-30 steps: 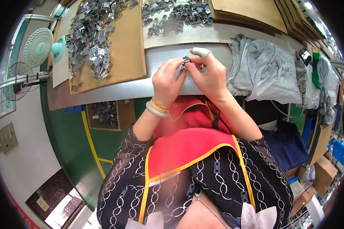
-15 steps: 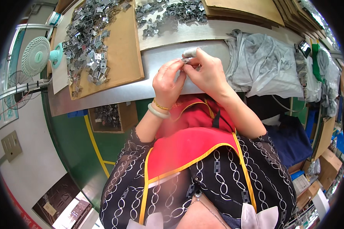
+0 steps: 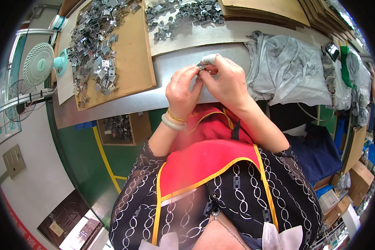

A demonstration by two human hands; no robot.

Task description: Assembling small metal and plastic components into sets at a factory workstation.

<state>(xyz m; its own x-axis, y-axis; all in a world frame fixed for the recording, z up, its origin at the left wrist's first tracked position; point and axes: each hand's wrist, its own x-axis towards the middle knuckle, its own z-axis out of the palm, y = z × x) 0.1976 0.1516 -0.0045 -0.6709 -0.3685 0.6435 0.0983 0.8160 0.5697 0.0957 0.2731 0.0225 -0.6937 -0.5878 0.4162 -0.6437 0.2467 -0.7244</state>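
Observation:
Between the fingertips of both my hands is a small metal bracket (image 3: 201, 67), mostly covered by the fingers. My left hand (image 3: 182, 89) pinches it from the left, with a bangle and a gold bracelet at the wrist. From the right, my right hand (image 3: 227, 79) grips it too; a white wrap covers one of its fingers. Both hands are above the near edge of the metal tabletop (image 3: 133, 96). Many like metal brackets (image 3: 100, 50) lie heaped on a cardboard sheet (image 3: 133, 62) at the left. A second pile of brackets (image 3: 200, 13) lies farther back.
A crumpled grey cloth (image 3: 285, 68) covers the right of the table. Cardboard sheets (image 3: 266, 10) are stacked at the back. A small fan (image 3: 39, 64) stands at the far left. Below the table edge is a cardboard box (image 3: 139, 127) holding metal parts.
The bracket has turned slightly between my fingertips, and the wrapped finger of my right hand has shifted a little. Both hands stay in nearly the same place.

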